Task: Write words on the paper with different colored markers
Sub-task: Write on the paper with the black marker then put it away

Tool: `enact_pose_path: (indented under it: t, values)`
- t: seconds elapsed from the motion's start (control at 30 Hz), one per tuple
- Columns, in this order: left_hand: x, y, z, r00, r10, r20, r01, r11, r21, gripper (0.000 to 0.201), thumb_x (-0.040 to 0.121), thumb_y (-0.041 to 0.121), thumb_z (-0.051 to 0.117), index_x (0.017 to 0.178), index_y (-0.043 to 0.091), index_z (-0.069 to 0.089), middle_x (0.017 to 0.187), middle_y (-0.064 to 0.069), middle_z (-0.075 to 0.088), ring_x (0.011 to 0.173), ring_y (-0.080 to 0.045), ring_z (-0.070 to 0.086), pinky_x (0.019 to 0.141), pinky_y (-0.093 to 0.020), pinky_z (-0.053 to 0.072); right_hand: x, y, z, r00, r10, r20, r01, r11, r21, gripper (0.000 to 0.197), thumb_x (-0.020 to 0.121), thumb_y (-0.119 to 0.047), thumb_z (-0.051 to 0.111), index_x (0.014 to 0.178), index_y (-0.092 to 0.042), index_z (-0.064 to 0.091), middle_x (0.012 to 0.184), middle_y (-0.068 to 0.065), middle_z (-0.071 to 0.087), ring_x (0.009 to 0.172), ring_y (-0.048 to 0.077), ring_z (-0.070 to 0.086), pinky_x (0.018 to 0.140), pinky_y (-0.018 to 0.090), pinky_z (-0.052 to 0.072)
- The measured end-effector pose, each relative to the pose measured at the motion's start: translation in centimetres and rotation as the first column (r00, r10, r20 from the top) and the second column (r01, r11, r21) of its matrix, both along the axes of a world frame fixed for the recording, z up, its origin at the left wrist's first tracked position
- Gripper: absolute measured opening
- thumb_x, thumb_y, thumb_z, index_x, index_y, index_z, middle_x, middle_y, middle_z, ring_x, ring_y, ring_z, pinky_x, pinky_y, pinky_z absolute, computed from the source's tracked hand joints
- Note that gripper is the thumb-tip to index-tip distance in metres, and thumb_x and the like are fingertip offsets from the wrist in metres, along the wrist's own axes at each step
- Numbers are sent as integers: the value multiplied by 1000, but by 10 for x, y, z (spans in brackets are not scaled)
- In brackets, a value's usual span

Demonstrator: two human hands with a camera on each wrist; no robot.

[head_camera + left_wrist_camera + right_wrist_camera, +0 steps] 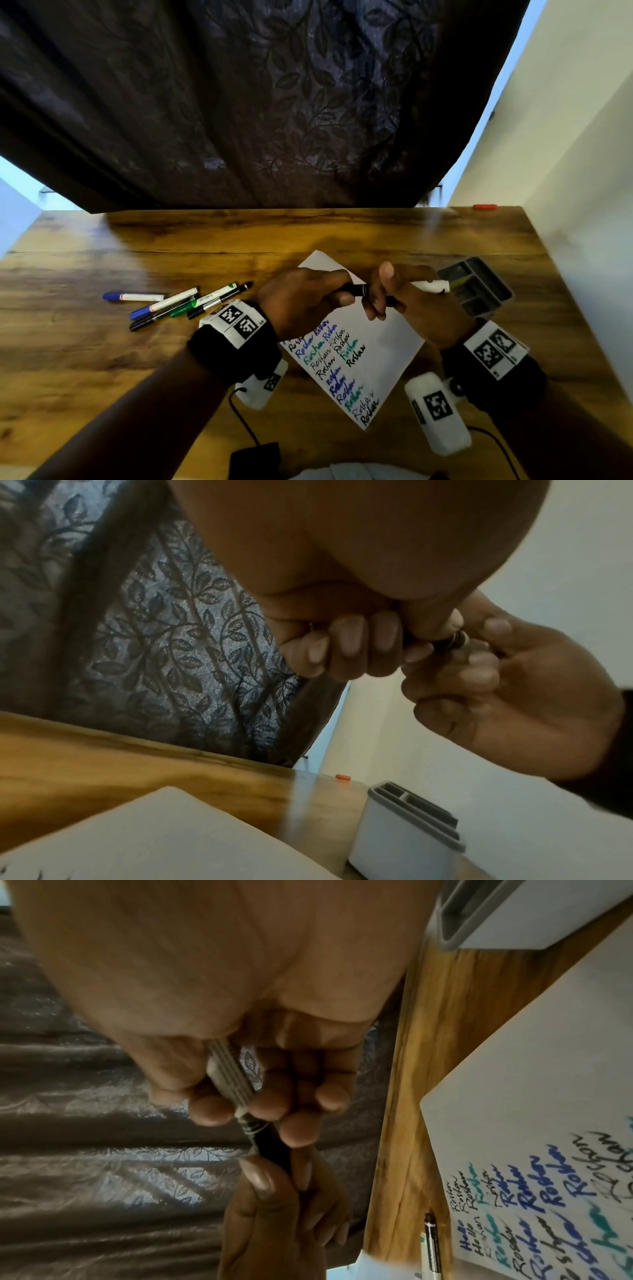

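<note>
Both hands hover over the white paper (387, 342), which bears rows of black, blue and green words. Between them is one marker with a white barrel (430, 286) and a black cap (356, 289). My left hand (329, 294) grips the cap end. My right hand (380, 298) pinches the barrel just beside it, thumb raised. In the right wrist view the barrel (227, 1074) meets the cap (270, 1148) at a ringed joint between my fingertips. The left wrist view shows the cap (452, 639) pinched between both hands. The tip is hidden.
Several markers (171, 303) lie loose on the wooden table (102, 359) left of the paper. A grey compartment organizer (479, 287) stands at the right behind my right hand. A small red cap (484, 207) sits at the far edge. A dark curtain hangs behind.
</note>
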State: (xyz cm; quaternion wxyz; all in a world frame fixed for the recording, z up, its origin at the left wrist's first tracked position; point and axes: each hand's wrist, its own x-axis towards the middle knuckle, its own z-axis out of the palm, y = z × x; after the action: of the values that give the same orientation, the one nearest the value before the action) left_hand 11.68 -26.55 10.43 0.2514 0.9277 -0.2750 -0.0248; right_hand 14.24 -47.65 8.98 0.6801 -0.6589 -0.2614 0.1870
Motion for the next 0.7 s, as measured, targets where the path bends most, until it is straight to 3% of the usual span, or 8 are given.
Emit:
enact_pose_path:
  t: [0.1,0.17,0.23,0.37,0.43,0.57,0.63,0.7]
  values:
    - [-4,27,-7,989,45,-143,-49,999,-23,28,96,58,22,90,42,45,70,7,53,60,-9,52,53,-30,43,3,-14,3,982,-159,104,163,986,-27,60,96,-50,48,66,2,55,63,15,56,63,24,59,68,32,45]
    - [-6,77,-19,962,191,-196,-197,980,-9,39,87,74,16,89,50,46,72,13,57,66,-1,56,59,-27,41,16,-47,10,920,-384,-83,391,914,107,48,89,-49,56,65,-7,58,63,9,55,57,11,58,70,29,47]
    - [-8,124,-24,934,307,-183,-287,949,130,49,84,79,14,99,49,50,75,22,55,69,3,54,66,-27,40,26,-82,17,929,-323,-181,351,924,154,51,86,-58,57,61,-13,56,63,6,56,61,21,61,67,35,55]
    - [-5,126,-42,879,362,-310,-275,916,290,38,96,56,27,109,31,53,91,9,60,78,-7,58,69,-28,46,19,-87,-21,963,-268,-7,250,908,-337,51,79,-65,64,85,-15,73,90,14,72,90,42,66,85,60,53]
    - [-5,108,-57,899,299,-319,-224,942,251,22,97,54,36,96,35,47,83,17,54,71,1,53,62,-20,42,0,-61,-56,996,-58,63,79,906,-415,21,91,-37,60,99,-21,72,105,3,72,103,26,66,94,50,52]
    - [-8,83,-96,950,194,-245,-156,974,164,31,91,53,52,101,25,46,96,10,52,82,-7,52,69,-22,45,-37,-22,-104,996,88,8,-57,707,-705,41,94,-35,57,134,-28,46,144,-3,40,140,14,34,111,18,27]
    - [-10,77,-114,960,150,-236,-112,979,168,41,85,56,57,108,24,44,109,4,53,95,-13,52,83,-31,46,-48,-8,-124,983,111,144,49,600,-798,55,86,-66,48,136,-48,35,152,2,31,145,17,21,117,27,21]
    - [-12,79,-131,969,146,-200,-96,966,241,60,81,62,59,121,21,42,126,1,48,114,-18,47,98,-35,40,-50,3,-139,964,158,214,101,527,-844,56,79,-74,43,130,-66,20,157,2,26,149,19,15,122,41,17]
